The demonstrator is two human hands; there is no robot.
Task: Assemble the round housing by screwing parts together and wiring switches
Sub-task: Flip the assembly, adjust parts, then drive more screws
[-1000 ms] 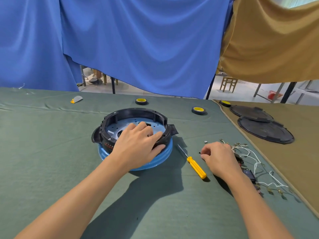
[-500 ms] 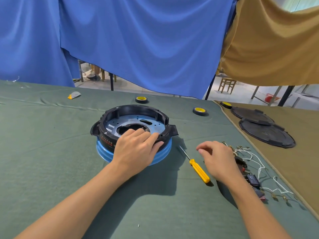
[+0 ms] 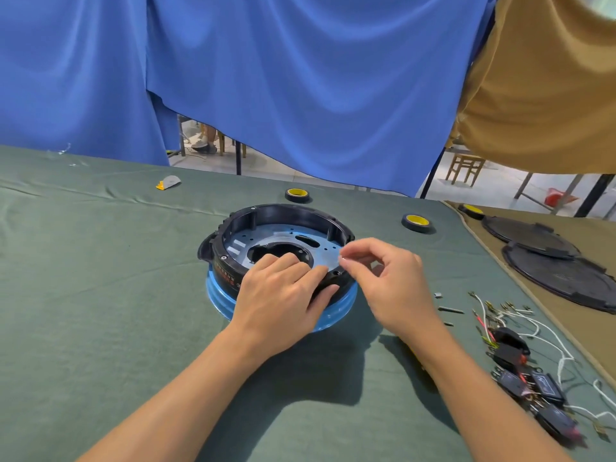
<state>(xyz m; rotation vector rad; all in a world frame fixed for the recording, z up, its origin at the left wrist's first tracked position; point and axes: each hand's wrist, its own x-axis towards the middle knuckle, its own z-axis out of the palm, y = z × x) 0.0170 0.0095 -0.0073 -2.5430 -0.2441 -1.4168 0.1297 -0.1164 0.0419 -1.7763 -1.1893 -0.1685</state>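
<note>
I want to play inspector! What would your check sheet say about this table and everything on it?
Surface: green cloth, slightly wrinkled.
Job's things: black round housing sits on a blue ring; small loose pieces and black switches lie to its right.
Clutter: tape rolls; a yellow-grey scrap.
Hands: left hand grips the housing's near rim; right hand pinches a small part, blurred, above the right rim.
Cables: white wires tangled beside the switches.
Surroundings: blue curtain, brown curtain, black lids on brown cloth.
</note>
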